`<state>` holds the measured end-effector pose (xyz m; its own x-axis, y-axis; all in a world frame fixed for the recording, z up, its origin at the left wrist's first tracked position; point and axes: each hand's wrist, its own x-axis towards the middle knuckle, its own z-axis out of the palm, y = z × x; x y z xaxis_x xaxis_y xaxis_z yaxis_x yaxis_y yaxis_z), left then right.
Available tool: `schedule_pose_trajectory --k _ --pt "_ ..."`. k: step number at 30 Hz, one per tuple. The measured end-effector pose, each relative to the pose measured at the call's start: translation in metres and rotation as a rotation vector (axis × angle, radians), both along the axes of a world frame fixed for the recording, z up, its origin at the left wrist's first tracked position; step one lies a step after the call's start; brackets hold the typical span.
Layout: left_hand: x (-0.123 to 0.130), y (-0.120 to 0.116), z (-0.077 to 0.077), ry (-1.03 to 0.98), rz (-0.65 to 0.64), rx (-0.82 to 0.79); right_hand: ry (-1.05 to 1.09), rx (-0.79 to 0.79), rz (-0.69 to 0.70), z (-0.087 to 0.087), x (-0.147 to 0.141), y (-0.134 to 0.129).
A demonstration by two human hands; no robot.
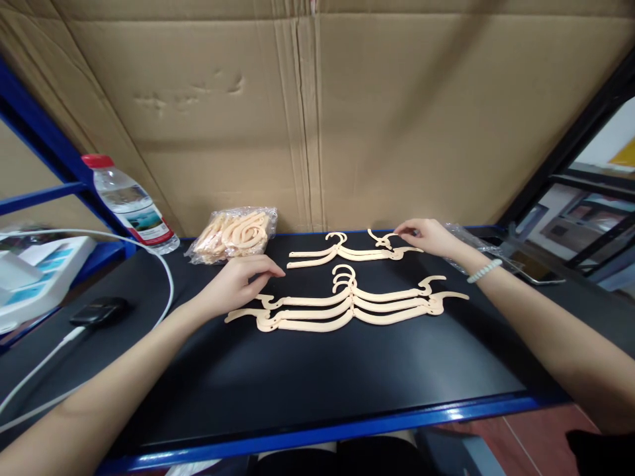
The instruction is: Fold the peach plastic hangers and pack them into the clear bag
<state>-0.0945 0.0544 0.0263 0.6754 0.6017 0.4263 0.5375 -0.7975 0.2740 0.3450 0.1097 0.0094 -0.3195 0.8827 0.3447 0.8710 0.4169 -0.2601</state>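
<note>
Several cream-coloured plastic folding hangers lie on a black tabletop (pixel 387 370). The nearer group of three hangers (pixel 317 324) has hooks toward the back and curved end pieces at both sides. Behind it, a pair of hangers (pixel 364 254) has end pieces only at the right. At that right end, my right hand (pixel 426 235) pinches a small curved hanger end piece (pixel 381 239) with its fingertips. My left hand (pixel 241 284) hovers by the left ends of the hangers, fingers stretched to the right, with nothing seen between them.
A clear plastic bag of hanger parts (pixel 233 233) lies at the back left, beside a water bottle (pixel 136 208) with a red cap. A white cable and black charger (pixel 99 311) are on the left. Crumpled plastic wrap (pixel 469 241) and a phone-like object (pixel 533 272) lie right. Cardboard (pixel 397 119) stands behind.
</note>
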Motion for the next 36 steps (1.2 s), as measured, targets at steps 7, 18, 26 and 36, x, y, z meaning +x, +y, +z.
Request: schedule_pose_trajectory --k 7,18,26,36 --pt "0.002 -0.002 -0.002 -0.025 -0.037 0.015 -0.143 -0.080 0.126 -0.007 -0.004 0.050" --pt "0.012 -0.020 0.001 -0.049 -0.095 -0.041 -0.157 -0.041 0.130 -0.018 0.004 0.056" --pt "0.034 -0.039 0.010 -0.381 -0.043 -0.436 0.005 0.150 0.252 0.043 -0.025 0.034" --pt "0.060 -0.065 0.012 -0.968 -0.053 -1.385 0.022 0.536 0.849 0.073 -0.173 -0.063"
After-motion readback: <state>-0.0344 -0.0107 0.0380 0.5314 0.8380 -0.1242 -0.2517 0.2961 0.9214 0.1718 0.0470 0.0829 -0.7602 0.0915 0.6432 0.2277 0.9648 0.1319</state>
